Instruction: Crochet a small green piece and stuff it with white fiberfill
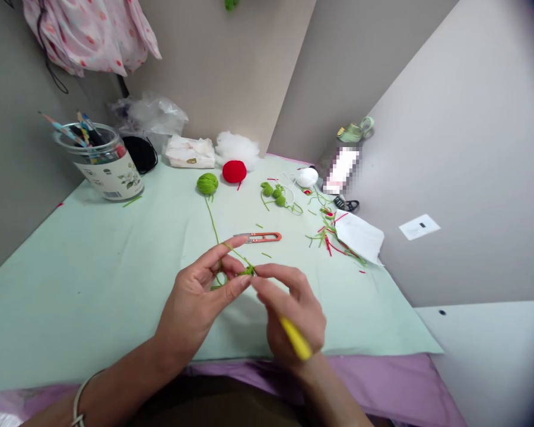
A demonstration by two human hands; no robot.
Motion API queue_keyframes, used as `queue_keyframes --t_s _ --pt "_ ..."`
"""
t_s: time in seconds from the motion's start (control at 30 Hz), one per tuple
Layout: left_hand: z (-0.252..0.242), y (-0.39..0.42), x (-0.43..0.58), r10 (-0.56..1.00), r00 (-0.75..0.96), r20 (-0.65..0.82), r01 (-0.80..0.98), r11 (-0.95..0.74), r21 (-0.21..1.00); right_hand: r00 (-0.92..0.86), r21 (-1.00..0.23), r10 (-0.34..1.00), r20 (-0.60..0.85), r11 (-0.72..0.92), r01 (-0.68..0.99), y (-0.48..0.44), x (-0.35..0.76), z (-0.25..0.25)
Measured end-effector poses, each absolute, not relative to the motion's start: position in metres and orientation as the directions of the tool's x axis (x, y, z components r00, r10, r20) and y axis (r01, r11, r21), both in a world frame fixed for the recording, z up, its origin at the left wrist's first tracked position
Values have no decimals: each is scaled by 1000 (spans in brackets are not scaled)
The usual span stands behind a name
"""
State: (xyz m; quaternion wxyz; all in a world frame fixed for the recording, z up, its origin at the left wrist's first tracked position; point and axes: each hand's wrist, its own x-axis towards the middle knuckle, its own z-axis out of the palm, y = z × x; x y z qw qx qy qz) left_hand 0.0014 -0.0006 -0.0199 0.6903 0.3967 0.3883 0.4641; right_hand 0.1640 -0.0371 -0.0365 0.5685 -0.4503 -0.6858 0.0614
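glass stands at the left of my feed: a jar point(109, 176) keeping pens point(85, 129) upright, probably so they don't roll. the left hand point(196, 293) is clamped on a small green piece point(248, 271) by thumb and fingers, index outstretched with yarn point(237, 253) over it, likely tensioning the strand from the green ball point(207, 184) behind. the piece sits between both hands, over the table point(115, 284). orange snips point(273, 237) lie just beyond, presumably within reach. the right hand point(298, 308) is clamped round a yellow handle point(296, 338), perhaps for control; its tip i can't make out.
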Motion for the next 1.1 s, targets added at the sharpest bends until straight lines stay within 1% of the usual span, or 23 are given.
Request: queue_keyframes --t_s 0.07,0.1,0.13,0.2,0.27,0.3,0.37,0.43,0.5,0.6,0.7,0.77,0.83,0.87,0.9,1.0,1.1 --pt "-19 0 2 890 386 -243 -412 402 818 13 -534 664 747 590 606 -40 163 -42" --pt "-19 1 1 851 446 -277 -437 477 762 23 -540 659 751 595 595 -40 163 -44" --pt "-19 2 0 821 485 -301 -453 530 717 48 -573 664 746 604 554 -41 162 -44" --pt "-19 5 -2 804 499 -323 -467 564 681 134 -693 712 690 595 407 -40 162 -40" --pt "-19 8 -5 820 472 -325 -476 547 689 214 -816 788 577 549 179 -39 162 -34" --pt "-19 9 -6 824 465 -324 -477 542 692 244 -855 822 514 514 71 -38 162 -31" --pt "-17 10 -7 828 461 -320 -478 535 696 285 -883 861 421 461 -88 -35 163 -27" --pt "-15 9 -5 837 451 -309 -472 518 713 284 -885 883 374 432 -174 -32 163 -26" --pt "-14 7 -3 855 439 -277 -451 476 755 247 -887 892 377 425 -182 -30 164 -28" --pt "-17 3 -1 870 438 -224 -398 411 820 198 -891 885 421 445 -93 -28 163 -31" --pt "-21 1 0 892 406 -196 -358 353 864 185 -881 868 460 472 -25 -29 161 -30" --pt "-23 1 0 901 391 -187 -347 332 877 167 -865 851 498 500 31 -30 161 -28" --pt "-23 3 0 893 404 -198 -356 353 865 154 -852 839 523 516 85 -31 161 -27" --pt "-22 4 0 883 419 -211 -363 376 853 161 -854 839 521 514 82 -31 161 -27" --pt "-20 5 0 871 436 -227 -367 402 839 176 -862 845 505 504 51 -31 162 -27" --pt "-16 9 -1 831 495 -256 -369 467 803 224 -890 887 404 438 -128 -29 163 -31" --pt "-16 10 -2 791 557 -253 -374 511 774 218 -892 920 324 374 -252 -27 165 -32"
